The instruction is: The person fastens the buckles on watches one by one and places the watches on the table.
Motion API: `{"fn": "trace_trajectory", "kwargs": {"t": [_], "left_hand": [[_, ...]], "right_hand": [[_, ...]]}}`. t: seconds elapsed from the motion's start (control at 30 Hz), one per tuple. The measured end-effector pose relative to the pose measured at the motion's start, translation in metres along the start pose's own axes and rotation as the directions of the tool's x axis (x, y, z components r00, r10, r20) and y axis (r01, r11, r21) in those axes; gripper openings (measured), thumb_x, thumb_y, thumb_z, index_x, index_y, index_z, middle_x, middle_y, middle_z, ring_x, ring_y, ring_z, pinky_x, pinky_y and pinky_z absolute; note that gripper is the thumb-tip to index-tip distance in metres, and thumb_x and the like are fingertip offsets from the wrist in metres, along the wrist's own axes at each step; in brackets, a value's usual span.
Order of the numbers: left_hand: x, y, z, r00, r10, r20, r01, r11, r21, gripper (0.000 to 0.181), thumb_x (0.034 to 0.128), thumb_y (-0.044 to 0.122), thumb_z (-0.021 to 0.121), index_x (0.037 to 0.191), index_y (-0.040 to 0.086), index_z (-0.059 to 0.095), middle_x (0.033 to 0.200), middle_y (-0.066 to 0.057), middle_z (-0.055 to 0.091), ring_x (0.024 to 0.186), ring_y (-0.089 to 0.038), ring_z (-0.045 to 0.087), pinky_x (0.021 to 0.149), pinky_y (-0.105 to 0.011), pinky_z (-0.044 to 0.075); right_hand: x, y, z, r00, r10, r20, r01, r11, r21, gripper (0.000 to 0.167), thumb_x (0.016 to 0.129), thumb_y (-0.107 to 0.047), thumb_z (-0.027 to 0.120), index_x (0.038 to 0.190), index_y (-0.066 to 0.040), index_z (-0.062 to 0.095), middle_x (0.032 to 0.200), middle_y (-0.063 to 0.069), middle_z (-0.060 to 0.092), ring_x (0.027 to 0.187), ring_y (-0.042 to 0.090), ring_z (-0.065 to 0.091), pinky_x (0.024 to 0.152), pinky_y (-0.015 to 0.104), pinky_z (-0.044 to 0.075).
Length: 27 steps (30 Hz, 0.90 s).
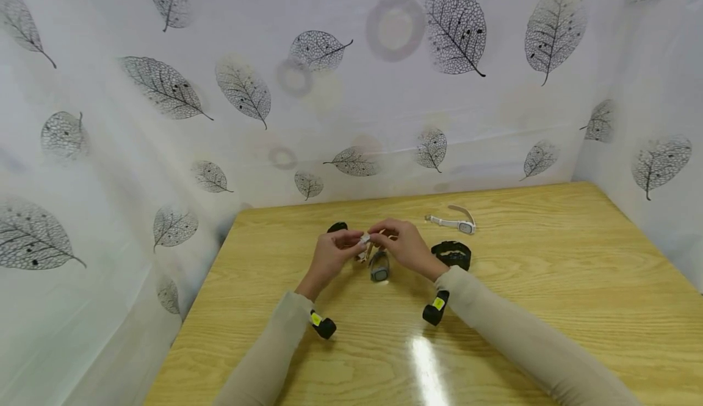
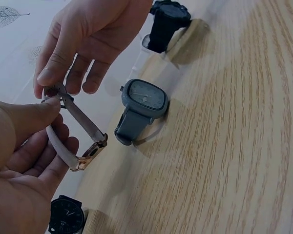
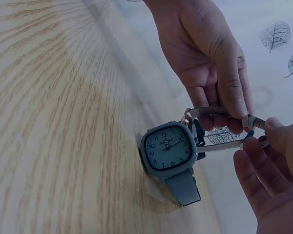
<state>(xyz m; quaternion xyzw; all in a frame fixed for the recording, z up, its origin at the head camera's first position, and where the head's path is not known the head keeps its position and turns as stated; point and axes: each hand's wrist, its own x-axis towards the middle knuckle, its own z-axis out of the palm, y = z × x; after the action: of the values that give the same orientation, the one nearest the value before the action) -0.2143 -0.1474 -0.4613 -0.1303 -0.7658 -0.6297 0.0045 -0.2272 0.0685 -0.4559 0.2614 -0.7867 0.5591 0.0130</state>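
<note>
Between both hands, above the table, hangs a wristwatch with a pale strap and a rose-gold case. My left hand pinches the strap near its buckle between thumb and fingers. From the other side, my right hand pinches the strap's end at the same spot. The two straps meet there in a loop, with the case hanging below in the left wrist view. Just beneath the hands a grey square-faced watch stands on the table. The fingers partly cover the buckle.
On the wooden table, a black watch stands beside my right forearm. Behind it lies a white watch. Another black watch is just beyond my left hand. A leaf-patterned sheet rises behind the table.
</note>
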Motion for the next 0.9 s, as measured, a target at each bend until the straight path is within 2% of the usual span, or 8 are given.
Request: {"fn": "trace_trajectory", "kwargs": {"t": [0.13, 0.33, 0.6, 0.77, 0.9], "left_hand": [[-0.0005, -0.0002, -0.0002, 1.0, -0.009, 0.007, 0.009, 1.0, 0.014, 0.025, 0.0904, 0.012, 0.081, 0.112, 0.0, 0.076, 0.106, -0.015, 0.076, 0.091, -0.018, 0.073, 0.079, -0.028, 0.061], [-0.0003, -0.001, -0.0011, 1.0, 0.024, 0.017, -0.024, 1.0, 0.003, 0.021, 0.0915, 0.015, 0.081, 0.108, 0.002, 0.078, 0.103, -0.012, 0.076, 0.091, -0.019, 0.073, 0.084, -0.031, 0.061], [-0.0043, -0.0051, -0.0048, 1.0, 0.007, 0.01, -0.006, 0.998, -0.061, 0.022, 0.0909, 0.017, 0.082, 0.109, 0.005, 0.079, 0.104, -0.009, 0.076, 0.091, -0.022, 0.074, 0.079, -0.035, 0.062], [-0.0046, -0.0034, -0.0051, 1.0, 0.006, 0.014, -0.005, 0.998, -0.069, 0.023, 0.0911, 0.019, 0.081, 0.109, 0.005, 0.079, 0.103, -0.01, 0.076, 0.089, -0.026, 0.073, 0.078, -0.037, 0.063], [-0.0028, -0.0011, -0.0049, 1.0, 0.008, 0.017, -0.007, 0.999, -0.048, 0.022, 0.0911, 0.02, 0.082, 0.107, 0.005, 0.08, 0.101, -0.011, 0.076, 0.089, -0.029, 0.073, 0.079, -0.041, 0.062]], "right_hand": [[-0.0004, 0.0005, -0.0002, 1.0, -0.013, -0.003, 0.013, 0.999, 0.04, 0.021, 0.101, -0.016, 0.067, 0.118, -0.005, 0.073, 0.108, 0.013, 0.071, 0.091, 0.034, 0.071, 0.08, 0.052, 0.06], [0.0002, 0.0007, -0.0003, 0.999, -0.039, -0.002, 0.039, 0.998, 0.044, 0.024, 0.102, -0.01, 0.065, 0.121, 0.004, 0.07, 0.111, 0.019, 0.07, 0.092, 0.039, 0.071, 0.081, 0.055, 0.059], [-0.0001, 0.0005, -0.0022, 0.999, -0.049, 0.019, 0.049, 0.999, 0.01, 0.02, 0.101, -0.017, 0.067, 0.115, -0.006, 0.075, 0.103, 0.005, 0.071, 0.087, 0.02, 0.071, 0.081, 0.05, 0.061], [0.0, 0.0014, -0.0013, 0.999, -0.047, 0.022, 0.047, 0.999, -0.012, 0.021, 0.102, -0.018, 0.066, 0.116, -0.005, 0.075, 0.103, 0.002, 0.07, 0.087, 0.017, 0.07, 0.082, 0.048, 0.061], [0.0008, -0.0007, 0.0005, 0.999, -0.041, 0.02, 0.042, 0.999, -0.035, 0.017, 0.101, -0.018, 0.067, 0.113, -0.01, 0.076, 0.103, -0.001, 0.07, 0.087, 0.015, 0.07, 0.081, 0.037, 0.061]]}}
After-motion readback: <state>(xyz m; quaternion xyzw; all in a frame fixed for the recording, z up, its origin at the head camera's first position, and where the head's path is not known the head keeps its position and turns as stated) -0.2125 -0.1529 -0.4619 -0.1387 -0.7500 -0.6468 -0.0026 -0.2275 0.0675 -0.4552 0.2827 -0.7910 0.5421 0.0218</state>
